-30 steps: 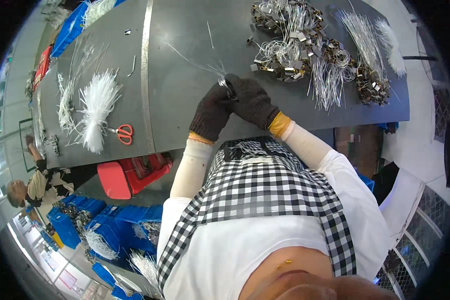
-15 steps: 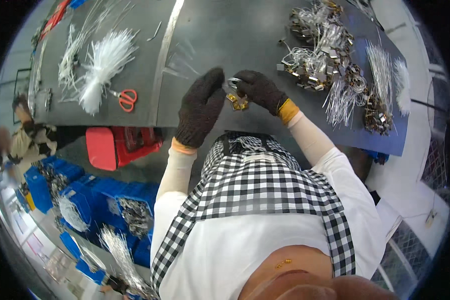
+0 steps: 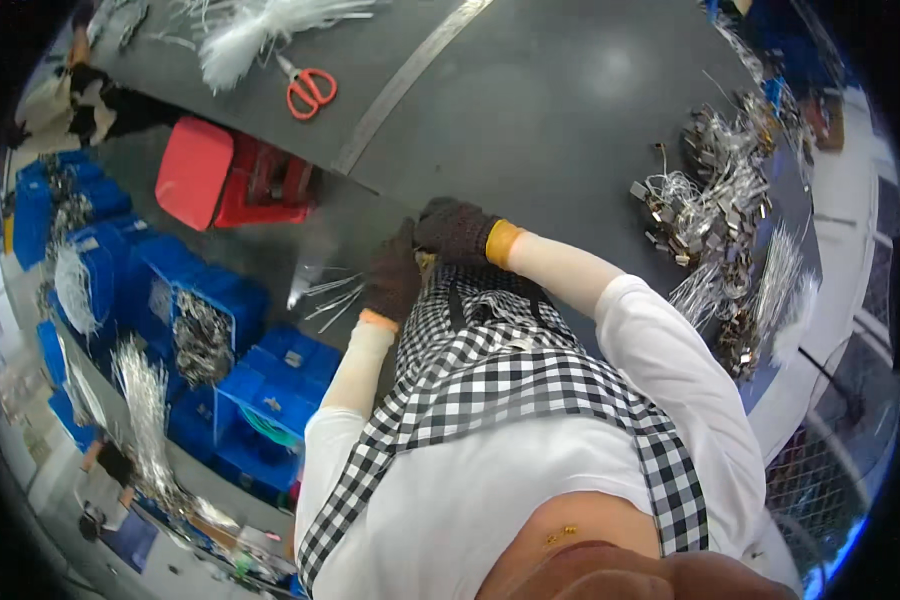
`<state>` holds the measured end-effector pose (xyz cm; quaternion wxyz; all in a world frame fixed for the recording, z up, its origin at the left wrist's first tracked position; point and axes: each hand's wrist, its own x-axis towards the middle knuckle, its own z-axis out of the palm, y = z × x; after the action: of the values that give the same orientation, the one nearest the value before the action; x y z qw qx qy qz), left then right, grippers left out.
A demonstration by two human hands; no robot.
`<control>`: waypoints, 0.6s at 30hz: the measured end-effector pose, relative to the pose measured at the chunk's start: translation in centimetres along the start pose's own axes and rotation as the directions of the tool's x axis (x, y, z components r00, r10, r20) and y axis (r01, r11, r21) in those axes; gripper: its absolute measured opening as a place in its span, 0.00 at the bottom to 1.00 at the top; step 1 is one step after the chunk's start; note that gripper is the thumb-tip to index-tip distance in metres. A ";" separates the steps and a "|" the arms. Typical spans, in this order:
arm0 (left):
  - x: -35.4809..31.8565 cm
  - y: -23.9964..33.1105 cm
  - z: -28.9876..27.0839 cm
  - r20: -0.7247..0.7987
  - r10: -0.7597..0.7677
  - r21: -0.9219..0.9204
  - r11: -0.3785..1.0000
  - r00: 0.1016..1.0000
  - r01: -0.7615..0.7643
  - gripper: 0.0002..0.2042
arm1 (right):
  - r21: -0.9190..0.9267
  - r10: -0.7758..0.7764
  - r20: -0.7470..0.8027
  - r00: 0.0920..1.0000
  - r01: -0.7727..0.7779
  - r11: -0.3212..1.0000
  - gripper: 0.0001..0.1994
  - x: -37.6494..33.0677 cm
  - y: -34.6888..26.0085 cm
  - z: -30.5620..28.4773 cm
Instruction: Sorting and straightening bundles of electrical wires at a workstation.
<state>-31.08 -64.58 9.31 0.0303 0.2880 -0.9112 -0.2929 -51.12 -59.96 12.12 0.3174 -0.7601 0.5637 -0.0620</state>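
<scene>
My left hand [image 3: 395, 277], in a dark knitted glove with an orange cuff, is closed low in front of the table edge, by my lap. Thin pale strands [image 3: 332, 297] fan out to its left, apparently held in its fist. My right hand [image 3: 456, 230], gloved alike with a yellow-orange cuff, is curled against the left one at the table edge. A bit of brass-coloured metal [image 3: 426, 262] shows between the hands; most of it is hidden. What the right fingers grip is covered by the glove.
Red-handled scissors [image 3: 311, 93] and a bundle of white strands [image 3: 232, 48] lie on the dark table [image 3: 530, 120] at left. A heap of metal clips with silvery strands [image 3: 715, 205] is at right. Blue bins [image 3: 280, 375] and a red stool [image 3: 195, 172] stand at left.
Both hands have come back from over the table to its near edge and closed together. The strands now stick out left of the left hand. The view has turned, shifting the table's contents.
</scene>
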 end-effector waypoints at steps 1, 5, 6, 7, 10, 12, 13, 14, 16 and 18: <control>-0.2 0.1 1.2 -0.078 -0.028 -0.049 0.999 0.997 0.024 0.31 | -0.077 -0.004 0.012 1.000 0.005 0.997 0.16 0.3 0.1 0.6; 1.9 3.4 2.2 -0.101 -0.120 -0.200 0.975 0.988 0.098 0.30 | -0.190 -0.270 -0.042 0.962 0.257 0.947 0.14 -1.2 2.3 0.1; 2.9 4.1 1.9 -0.091 -0.034 -0.227 0.974 0.995 0.013 0.27 | -0.145 -0.204 -0.027 0.979 0.198 0.969 0.14 -1.9 2.4 -1.5; 3.6 4.6 2.1 -0.085 0.054 -0.253 0.965 0.995 -0.074 0.24 | -0.104 -0.135 -0.009 0.991 0.133 0.986 0.13 -2.6 2.6 -2.5; 5.8 6.0 6.1 -0.361 0.132 -0.067 0.984 0.923 -0.167 0.22 | -0.172 -0.079 -0.052 0.995 0.070 0.983 0.13 -5.4 6.2 -1.9; 5.5 6.2 6.4 -0.424 0.093 -0.113 0.982 0.901 -0.154 0.20 | -0.231 0.015 0.073 0.997 0.002 0.973 0.13 -6.0 5.2 -2.8; 5.1 5.9 6.4 -0.230 0.044 -0.268 0.958 0.972 -0.106 0.20 | -0.295 0.129 0.173 0.976 -0.074 0.953 0.12 -6.5 3.9 -3.6; 4.6 5.4 6.3 -0.020 0.022 -0.402 0.915 1.000 -0.028 0.20 | -0.291 0.128 0.178 0.976 -0.072 0.954 0.12 -6.4 2.6 -4.0; 3.1 4.0 6.4 -0.094 -0.034 -0.433 0.901 0.995 -0.010 0.19 | 0.026 0.120 0.051 0.991 -0.121 0.992 0.12 -5.2 0.5 -4.6; 2.5 2.7 5.3 -0.153 -0.081 -0.462 0.887 0.985 0.000 0.18 | 0.395 0.255 -0.028 0.967 -0.223 0.891 0.13 -4.5 -0.6 -4.0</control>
<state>-35.75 -61.39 6.13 0.1684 0.3153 -0.8037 -0.4757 -54.07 -57.49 16.77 0.4445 -0.6038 0.6413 -0.1628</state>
